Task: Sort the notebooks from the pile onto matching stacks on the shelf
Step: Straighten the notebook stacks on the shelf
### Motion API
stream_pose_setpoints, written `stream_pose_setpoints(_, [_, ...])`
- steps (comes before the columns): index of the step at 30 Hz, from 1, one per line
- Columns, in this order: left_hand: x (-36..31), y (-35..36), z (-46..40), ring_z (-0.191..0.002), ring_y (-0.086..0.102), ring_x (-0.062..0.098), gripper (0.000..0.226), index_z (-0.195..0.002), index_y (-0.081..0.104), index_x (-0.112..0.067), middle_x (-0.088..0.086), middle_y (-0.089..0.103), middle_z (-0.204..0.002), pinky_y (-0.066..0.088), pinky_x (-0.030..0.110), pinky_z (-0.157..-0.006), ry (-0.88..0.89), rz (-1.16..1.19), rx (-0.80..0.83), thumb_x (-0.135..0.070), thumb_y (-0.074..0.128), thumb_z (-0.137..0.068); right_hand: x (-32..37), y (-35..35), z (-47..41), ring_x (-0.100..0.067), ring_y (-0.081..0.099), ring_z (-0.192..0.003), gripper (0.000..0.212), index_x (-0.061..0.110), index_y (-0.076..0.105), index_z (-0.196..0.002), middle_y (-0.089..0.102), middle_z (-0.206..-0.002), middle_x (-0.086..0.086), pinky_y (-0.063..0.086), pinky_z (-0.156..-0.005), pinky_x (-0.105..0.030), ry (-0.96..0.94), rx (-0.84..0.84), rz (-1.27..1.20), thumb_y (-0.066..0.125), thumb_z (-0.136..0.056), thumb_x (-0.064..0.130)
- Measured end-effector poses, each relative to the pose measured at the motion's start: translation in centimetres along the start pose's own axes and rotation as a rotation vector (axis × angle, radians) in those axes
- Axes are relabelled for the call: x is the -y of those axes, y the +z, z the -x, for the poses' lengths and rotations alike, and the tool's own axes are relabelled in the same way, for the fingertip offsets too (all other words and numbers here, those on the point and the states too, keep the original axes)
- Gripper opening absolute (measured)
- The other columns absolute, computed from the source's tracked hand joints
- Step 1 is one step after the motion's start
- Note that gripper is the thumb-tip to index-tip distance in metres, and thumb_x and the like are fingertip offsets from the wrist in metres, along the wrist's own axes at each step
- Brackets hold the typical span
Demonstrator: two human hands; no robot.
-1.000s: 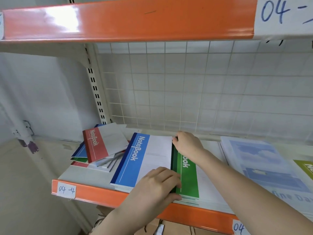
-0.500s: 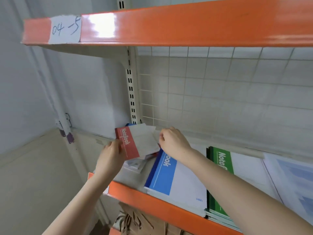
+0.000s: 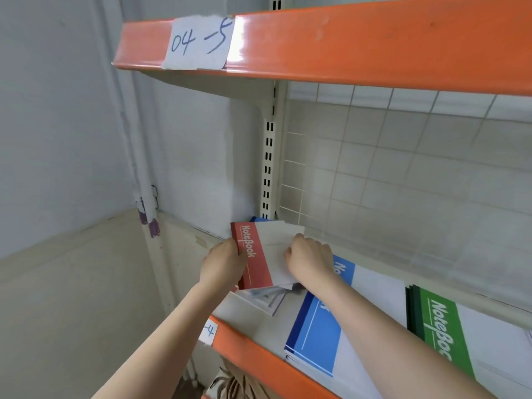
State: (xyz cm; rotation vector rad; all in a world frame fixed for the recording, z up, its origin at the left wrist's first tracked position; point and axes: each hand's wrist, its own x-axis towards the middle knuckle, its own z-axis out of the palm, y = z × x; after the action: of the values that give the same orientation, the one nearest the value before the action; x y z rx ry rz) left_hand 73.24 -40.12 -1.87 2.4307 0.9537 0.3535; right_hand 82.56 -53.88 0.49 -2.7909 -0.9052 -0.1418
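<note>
Even, soft indoor light from above. A white glare patch sits on the orange upper shelf edge (image 3: 345,44), just right of its paper label (image 3: 198,43). Beneath that edge lies mild shadow. Wide-angle bending tilts lines; slight softness throughout.

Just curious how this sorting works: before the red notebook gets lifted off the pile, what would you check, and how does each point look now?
1. Left hand holds red notebook at its spine: ok.
2. Right hand on its white side: ok.
3. Notebook free of pile: cannot tell.
4. Red stack in view to receive it: not ok.
5. Blue stack and green stack tidy: ok.
</note>
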Motion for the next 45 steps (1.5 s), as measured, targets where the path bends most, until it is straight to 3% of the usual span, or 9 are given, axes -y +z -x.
stream_pose_setpoints(6, [-1.1, -0.3, -0.9, -0.103, 0.058, 0.032, 0.026, -0.106, 0.045, -0.013, 0.009, 0.059, -0.109, 0.049, 0.043, -0.091, -0.14, 0.029, 0.096, -0.037, 0.041, -0.095, -0.3, 0.1, 0.3, -0.025, 0.052, -0.081, 0.023, 0.016, 0.037, -0.071, 0.065, -0.097, -0.008, 0.03, -0.075, -0.034, -0.017, -0.068, -0.041, 0.037, -0.094, 0.017])
stream_pose_setpoints(11, [-1.5, -0.5, -1.1, -0.083, 0.064, 0.029, 0.019, -0.1, 0.04, -0.013, 0.004, 0.061, -0.089, 0.056, 0.044, -0.079, -0.226, 0.441, 0.006, -0.025, 0.048, -0.089, -0.5, 0.1, 0.1, -0.027, 0.056, -0.084, 0.014, 0.014, 0.048, -0.084, 0.065, -0.095, -0.007, 0.029, -0.076, -0.034, -0.005, -0.087, -0.12, 0.037, -0.093, 0.016])
stream_pose_setpoints(17, [-2.2, -1.5, -0.7, -0.088, 0.064, 0.026, 0.052, -0.143, 0.03, -0.011, 0.007, 0.064, -0.107, 0.053, 0.034, -0.067, -0.144, 0.543, -0.083, -0.02, 0.052, -0.096, -0.5, 0.2, 0.0, -0.027, 0.058, -0.09, 0.022, 0.011, 0.058, -0.097, 0.065, -0.097, -0.006, 0.035, -0.085, -0.037, 0.027, -0.09, -0.189, 0.037, -0.093, 0.017])
stream_pose_setpoints(23, [-3.1, -4.6, 0.1, -0.079, 0.065, 0.03, 0.01, -0.096, 0.051, -0.003, 0.018, 0.063, -0.098, 0.056, 0.041, -0.06, -0.384, 1.036, 0.351, -0.005, 0.059, -0.092, -0.6, 0.0, 0.2, -0.025, 0.054, -0.079, 0.019, 0.013, 0.057, -0.087, 0.067, -0.092, -0.006, 0.034, -0.081, -0.035, 0.053, -0.091, -0.253, 0.038, -0.09, 0.014])
stream_pose_setpoints(29, [-1.6, -4.0, 1.7, -0.093, 0.06, 0.033, 0.027, -0.114, 0.051, -0.009, 0.016, 0.06, -0.105, 0.051, 0.044, -0.068, -0.344, 1.12, 0.434, 0.005, 0.051, -0.091, -0.6, -0.4, 0.6, -0.027, 0.057, -0.08, 0.024, 0.01, 0.056, -0.09, 0.065, -0.089, -0.006, 0.039, -0.079, -0.035, 0.052, -0.14, -0.326, 0.034, -0.096, 0.018])
stream_pose_setpoints(34, [-0.1, -6.9, 3.7, -0.093, 0.063, 0.031, 0.032, -0.118, 0.053, -0.014, 0.013, 0.063, -0.104, 0.055, 0.041, -0.067, -0.216, 1.238, 0.358, 0.001, 0.053, -0.09, -0.7, -1.5, 0.8, -0.026, 0.058, -0.074, 0.035, 0.005, 0.056, -0.087, 0.057, -0.076, -0.004, 0.044, -0.055, -0.031, 0.219, -0.279, -0.844, 0.03, -0.101, 0.025])
stream_pose_setpoints(38, [-0.2, -10.0, 6.0, -0.092, 0.064, 0.028, 0.033, -0.117, 0.054, -0.02, 0.009, 0.064, -0.107, 0.058, 0.035, -0.055, -0.108, 1.326, 0.257, -0.001, 0.053, -0.09, -0.8, -4.1, 1.2, -0.027, 0.056, -0.081, 0.044, -0.004, 0.059, -0.094, 0.062, -0.088, -0.019, 0.041, -0.063, -0.027, 0.269, -0.326, -1.168, 0.03, -0.102, 0.028])
stream_pose_setpoints(41, [-1.2, -11.1, 8.2, -0.091, 0.068, 0.026, 0.035, -0.114, 0.057, -0.024, 0.006, 0.066, -0.109, 0.059, 0.036, -0.057, -0.017, 1.369, 0.239, -0.006, 0.057, -0.085, -0.9, -7.0, 2.0, -0.026, 0.063, -0.096, 0.049, 0.011, 0.062, -0.094, 0.066, -0.097, -0.008, 0.05, -0.086, -0.039, 0.305, -0.112, -1.514, 0.031, -0.1, 0.048])
stream_pose_setpoints(45, [-3.7, -10.2, 10.4, -0.089, 0.071, 0.021, 0.047, -0.121, 0.056, -0.026, 0.003, 0.069, -0.108, 0.059, 0.038, -0.061, 0.091, 1.412, 0.301, -0.01, 0.059, -0.076, -3.5, -10.8, 4.9, -0.023, 0.066, -0.077, 0.055, 0.01, 0.064, -0.105, 0.068, -0.089, -0.006, 0.053, -0.072, -0.037, 0.305, 0.14, -1.799, 0.041, -0.093, 0.058])
